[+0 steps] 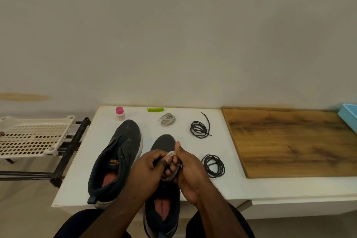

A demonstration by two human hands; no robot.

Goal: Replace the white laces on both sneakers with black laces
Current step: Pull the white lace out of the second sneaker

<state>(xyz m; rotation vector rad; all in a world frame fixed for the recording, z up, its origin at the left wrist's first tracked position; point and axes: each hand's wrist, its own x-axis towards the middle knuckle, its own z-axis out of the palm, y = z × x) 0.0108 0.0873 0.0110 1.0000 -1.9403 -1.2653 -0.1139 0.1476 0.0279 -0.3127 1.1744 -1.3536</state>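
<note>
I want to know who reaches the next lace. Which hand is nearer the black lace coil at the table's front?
Right. The right hand is just left of the front black lace coil; the left hand is farther left, beyond it.

The surface [228,185] is smooth, matt white. On its right part lies a wooden board [293,141] with dark grain and a low sheen. Both sneakers, the left one [117,158] and the right one [164,208], have a dark, matt cloth upper (the insoles look reddish and dull). The black laces [200,128] and [213,165] are thin matt cord; the white lace bundle [168,120] is flat, woven cloth. The perforated rack [32,137] is cream plastic, the comb [155,109] glossy green plastic
</note>
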